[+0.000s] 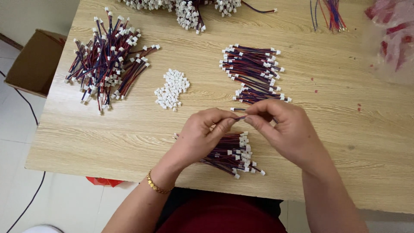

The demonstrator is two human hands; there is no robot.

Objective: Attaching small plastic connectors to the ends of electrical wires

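My left hand (199,136) and my right hand (285,129) meet above the wooden table (345,129), fingertips pinched together on one short red-and-blue wire lead (238,113) with a white connector at its end. Under my hands lies a small bundle of the same leads (235,157) with white plugs. Just beyond my right hand lies a neat pile of finished-looking leads (254,71). A small heap of loose white connector housings (172,89) sits left of that pile.
A large loose pile of leads (108,62) lies at the far left of the table. More leads (187,11) and bare wires (330,13) lie along the far edge. A clear plastic bag (394,34) sits at the right. A cardboard box (32,60) stands on the floor at left.
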